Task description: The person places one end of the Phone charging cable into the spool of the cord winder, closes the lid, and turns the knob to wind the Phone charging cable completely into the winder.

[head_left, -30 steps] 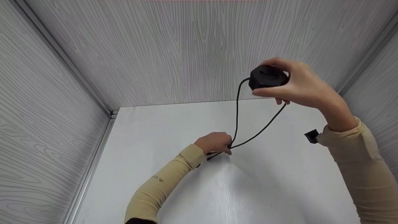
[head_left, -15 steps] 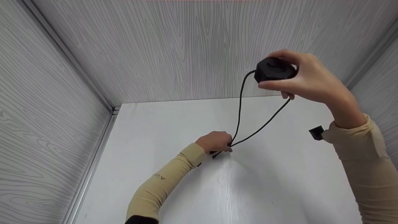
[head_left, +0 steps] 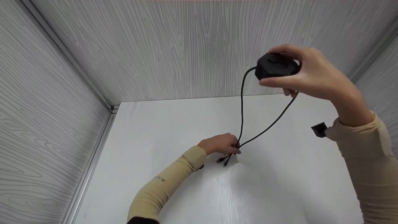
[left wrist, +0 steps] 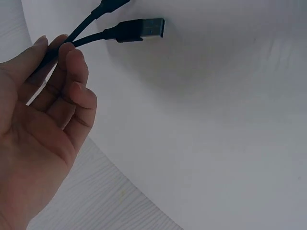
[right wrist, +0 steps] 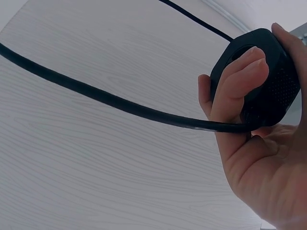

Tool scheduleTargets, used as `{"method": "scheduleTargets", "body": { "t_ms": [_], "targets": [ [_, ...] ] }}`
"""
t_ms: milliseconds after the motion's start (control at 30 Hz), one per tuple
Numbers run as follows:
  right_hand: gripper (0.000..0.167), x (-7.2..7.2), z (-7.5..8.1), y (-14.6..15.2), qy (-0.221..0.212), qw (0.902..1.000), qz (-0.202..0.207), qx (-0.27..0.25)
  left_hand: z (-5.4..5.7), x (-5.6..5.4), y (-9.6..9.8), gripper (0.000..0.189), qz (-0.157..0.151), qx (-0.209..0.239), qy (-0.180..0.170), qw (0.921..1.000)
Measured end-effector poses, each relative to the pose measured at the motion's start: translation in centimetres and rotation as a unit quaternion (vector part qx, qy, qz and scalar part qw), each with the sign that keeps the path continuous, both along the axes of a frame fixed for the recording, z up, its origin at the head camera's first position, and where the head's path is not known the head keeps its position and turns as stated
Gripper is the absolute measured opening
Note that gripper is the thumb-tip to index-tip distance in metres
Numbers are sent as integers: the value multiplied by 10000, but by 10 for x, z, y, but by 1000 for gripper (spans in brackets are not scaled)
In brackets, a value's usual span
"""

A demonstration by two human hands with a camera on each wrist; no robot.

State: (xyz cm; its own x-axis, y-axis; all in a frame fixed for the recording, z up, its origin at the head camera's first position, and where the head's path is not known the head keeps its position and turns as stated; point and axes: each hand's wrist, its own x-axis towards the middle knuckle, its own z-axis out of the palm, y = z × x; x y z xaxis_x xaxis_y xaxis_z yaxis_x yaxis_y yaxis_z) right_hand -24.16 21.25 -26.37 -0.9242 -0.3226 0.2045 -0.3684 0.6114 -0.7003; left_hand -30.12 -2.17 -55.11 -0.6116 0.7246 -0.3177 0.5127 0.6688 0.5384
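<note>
High over the table's far side, my right hand (head_left: 314, 73) grips a black, many-sided puck-like case (head_left: 273, 66) between thumb and fingers. Two black cables (head_left: 242, 109) come out of it on opposite sides and hang down in a loop. One cable passes by the curled fingers (right wrist: 232, 91) in the right wrist view. Lower down, my left hand (head_left: 219, 144) pinches both cables together near their ends. Beyond the fingertips stick out a USB plug (left wrist: 152, 28) and a second black plug (left wrist: 112, 5), partly cut off in the left wrist view.
Beneath the hands lies a white table (head_left: 149, 130). A grey wood-grain panel (head_left: 174, 56) rises behind it, with another such panel (head_left: 40, 124) along the left side and one at the right. A small black piece (head_left: 319, 129) sits at the right sleeve's cuff.
The right hand has risen and shifted right with the black case. The left hand has slid slightly right along with the cables, and the plug ends now show below it.
</note>
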Motion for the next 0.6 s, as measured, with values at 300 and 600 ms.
{"method": "scheduleTargets", "body": {
  "t_ms": [300,600],
  "targets": [
    [61,7,14,3,80,9995,-86,-302,14,-7,-2,28,2,229,265,9994],
    [58,10,17,1,52,9988,-63,-487,16,-4,-2,29,-368,450,563,9967]
  ]
}}
